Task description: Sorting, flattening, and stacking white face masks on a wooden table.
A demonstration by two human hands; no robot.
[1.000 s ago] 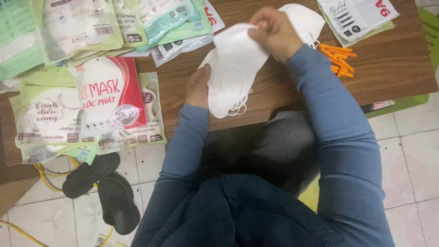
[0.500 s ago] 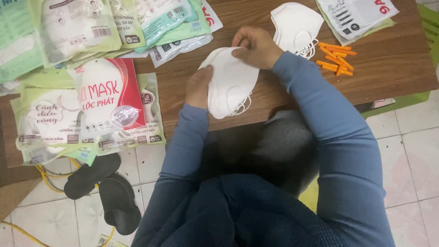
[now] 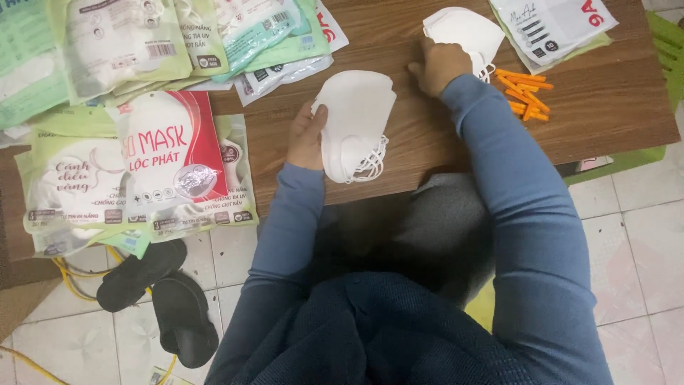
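Fingers of the left hand [image 3: 306, 137] gripped a stack of white masks [image 3: 354, 122]; the right hand [image 3: 439, 65], curled, touched another mask [image 3: 467, 32] at one o'clock—best pinched by its edge.

Green, red mask packets [image 3: 171, 164] left

On the tabletop [image 3: 442, 142], a stack of masks [image 3: 354, 122] lies at the middle, more masks [image 3: 462, 30] behind and to its right. Sticks [image 3: 526, 93] lie further right, packets [image 3: 142, 107] spread left. Sandals [image 3: 160, 299] rest on the floor [image 3: 627, 235] below the packets.
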